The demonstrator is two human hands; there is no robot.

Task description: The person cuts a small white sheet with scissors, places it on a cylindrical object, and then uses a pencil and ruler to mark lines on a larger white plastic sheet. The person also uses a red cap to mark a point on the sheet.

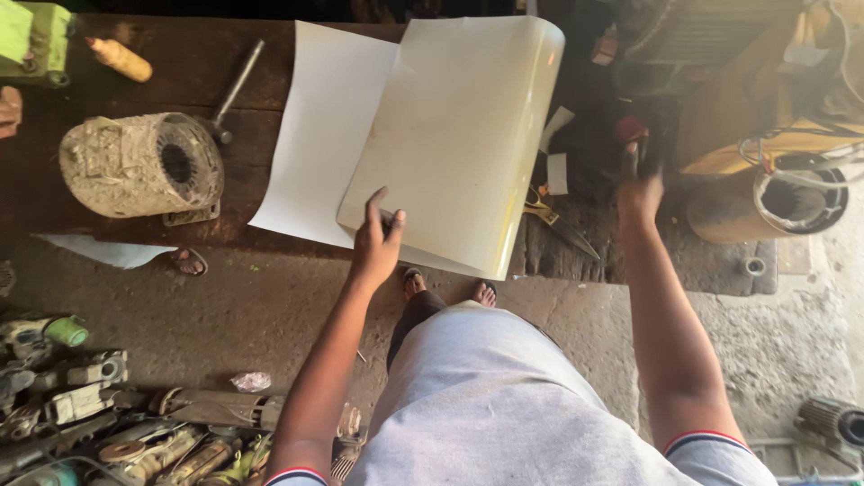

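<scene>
A large cream sheet point(450, 135), folded over on itself, lies on the dark wooden workbench point(135, 238). My left hand point(376, 241) pinches the near edge of the upper fold. A flat white layer of the sheet point(319, 126) shows beneath to the left. My right hand point(641, 184) reaches over the cluttered right end of the bench, fingers around a small dark object that I cannot make out. Scissors with yellow handles point(553, 218) lie just right of the sheet.
A dusty motor stator housing point(139, 165) sits on the bench's left, with a metal rod point(236, 88) and a yellow bottle point(120, 59) behind it. Motor parts and tools point(108, 423) litter the floor at left. A yellow machine point(774, 153) stands at right.
</scene>
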